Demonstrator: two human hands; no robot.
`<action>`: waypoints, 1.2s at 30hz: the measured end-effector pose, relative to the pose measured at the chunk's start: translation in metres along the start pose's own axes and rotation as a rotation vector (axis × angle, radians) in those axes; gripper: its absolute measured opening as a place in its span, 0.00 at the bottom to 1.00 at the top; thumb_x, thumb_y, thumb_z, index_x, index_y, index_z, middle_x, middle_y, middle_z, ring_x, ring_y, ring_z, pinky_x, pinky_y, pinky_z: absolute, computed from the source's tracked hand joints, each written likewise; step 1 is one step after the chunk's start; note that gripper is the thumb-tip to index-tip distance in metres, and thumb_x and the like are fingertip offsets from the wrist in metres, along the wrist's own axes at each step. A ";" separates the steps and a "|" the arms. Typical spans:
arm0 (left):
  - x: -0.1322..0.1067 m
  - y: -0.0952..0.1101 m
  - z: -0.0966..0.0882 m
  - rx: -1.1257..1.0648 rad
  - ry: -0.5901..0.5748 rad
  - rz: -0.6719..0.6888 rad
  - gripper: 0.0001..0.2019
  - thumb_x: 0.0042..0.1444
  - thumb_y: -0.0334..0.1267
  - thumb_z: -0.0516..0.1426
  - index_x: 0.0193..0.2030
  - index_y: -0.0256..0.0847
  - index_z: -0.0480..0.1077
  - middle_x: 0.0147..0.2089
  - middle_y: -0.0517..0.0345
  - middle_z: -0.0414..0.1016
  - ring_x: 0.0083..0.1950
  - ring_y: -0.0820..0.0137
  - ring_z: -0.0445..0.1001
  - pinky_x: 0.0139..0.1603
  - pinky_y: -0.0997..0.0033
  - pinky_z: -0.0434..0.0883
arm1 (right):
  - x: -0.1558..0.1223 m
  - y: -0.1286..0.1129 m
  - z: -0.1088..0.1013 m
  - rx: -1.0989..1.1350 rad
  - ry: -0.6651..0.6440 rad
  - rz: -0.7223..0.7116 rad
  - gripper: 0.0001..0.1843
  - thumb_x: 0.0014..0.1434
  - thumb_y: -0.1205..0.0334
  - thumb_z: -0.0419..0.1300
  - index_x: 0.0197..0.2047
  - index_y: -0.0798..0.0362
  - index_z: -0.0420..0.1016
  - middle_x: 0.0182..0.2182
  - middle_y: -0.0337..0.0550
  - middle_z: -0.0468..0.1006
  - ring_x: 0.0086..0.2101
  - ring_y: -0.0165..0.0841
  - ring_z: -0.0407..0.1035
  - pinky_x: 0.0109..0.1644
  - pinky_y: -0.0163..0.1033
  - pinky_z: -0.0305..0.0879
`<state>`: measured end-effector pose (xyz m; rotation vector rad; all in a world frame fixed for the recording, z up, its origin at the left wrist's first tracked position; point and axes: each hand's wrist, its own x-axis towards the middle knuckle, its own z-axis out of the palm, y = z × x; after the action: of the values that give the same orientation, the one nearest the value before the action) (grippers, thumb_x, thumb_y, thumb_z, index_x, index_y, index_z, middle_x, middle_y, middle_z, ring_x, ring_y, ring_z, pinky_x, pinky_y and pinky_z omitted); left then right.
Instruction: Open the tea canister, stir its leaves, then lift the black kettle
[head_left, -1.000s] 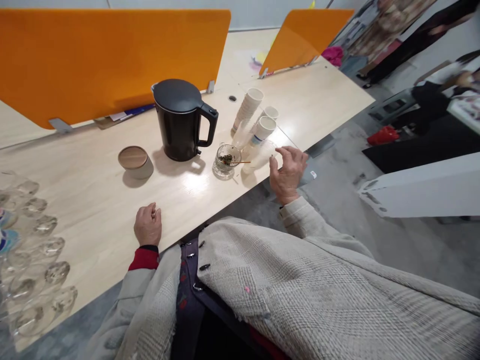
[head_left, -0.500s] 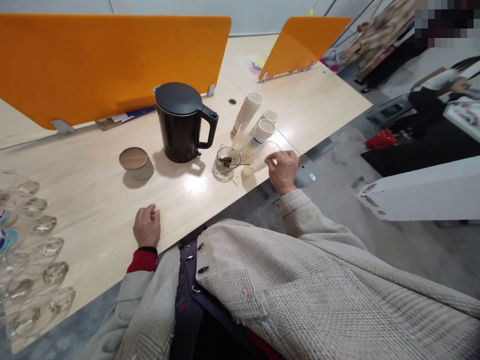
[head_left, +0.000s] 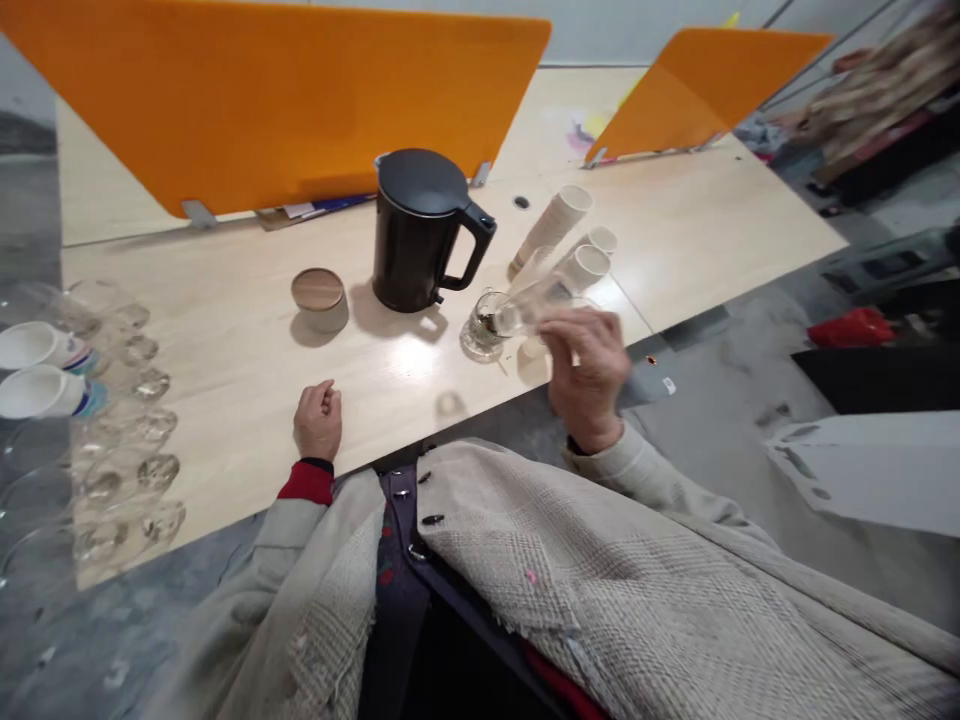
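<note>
My right hand (head_left: 591, 362) is closed on a clear cup (head_left: 517, 314), blurred by motion and tilted with one end at a small glass cup (head_left: 481, 338). Dark dried leaves show inside that glass cup. On the table near its front edge rests my left hand (head_left: 318, 420), fingers curled in with nothing seen in them. A black electric kettle (head_left: 412, 245) stands left of the glass cup, its handle to the right. Further left is a pale canister (head_left: 327, 316) with a wooden lid (head_left: 318, 289).
Stacks of paper cups (head_left: 555, 225) stand beyond my right hand. Several clear glasses (head_left: 142, 430) and two printed paper cups (head_left: 45, 390) crowd the table's left end. Orange dividers (head_left: 300, 110) line the back. A red bag-like thing (head_left: 855, 328) lies on the floor at right.
My right hand has risen and turned toward the glass cup, now with the clear cup in it. The thin stick across the glass cup no longer shows. The camera view has shifted left.
</note>
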<state>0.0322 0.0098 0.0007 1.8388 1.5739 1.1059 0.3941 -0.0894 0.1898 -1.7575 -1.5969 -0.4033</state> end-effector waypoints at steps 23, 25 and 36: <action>-0.009 -0.018 0.002 -0.079 0.125 -0.008 0.10 0.71 0.39 0.56 0.51 0.42 0.78 0.45 0.53 0.80 0.41 0.68 0.79 0.43 0.68 0.77 | -0.047 -0.110 0.201 0.411 -0.542 -0.428 0.12 0.74 0.63 0.61 0.54 0.51 0.84 0.55 0.52 0.86 0.56 0.45 0.73 0.65 0.56 0.70; -0.009 -0.019 0.004 -0.076 0.129 -0.004 0.10 0.71 0.39 0.55 0.51 0.43 0.78 0.44 0.53 0.80 0.42 0.68 0.80 0.43 0.68 0.77 | -0.036 -0.105 0.194 0.428 -0.484 -0.392 0.17 0.74 0.57 0.61 0.60 0.52 0.82 0.59 0.55 0.84 0.59 0.48 0.72 0.68 0.59 0.68; -0.010 -0.018 0.003 -0.050 0.099 -0.005 0.11 0.71 0.37 0.55 0.51 0.43 0.79 0.44 0.53 0.79 0.42 0.68 0.79 0.43 0.68 0.77 | 0.071 -0.129 0.273 0.260 -0.595 -0.108 0.45 0.71 0.37 0.59 0.79 0.55 0.59 0.78 0.64 0.59 0.73 0.58 0.58 0.76 0.67 0.56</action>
<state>0.0242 0.0043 -0.0184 1.7713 1.5891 1.2400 0.2212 0.1457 0.0846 -1.6775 -2.0465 0.3045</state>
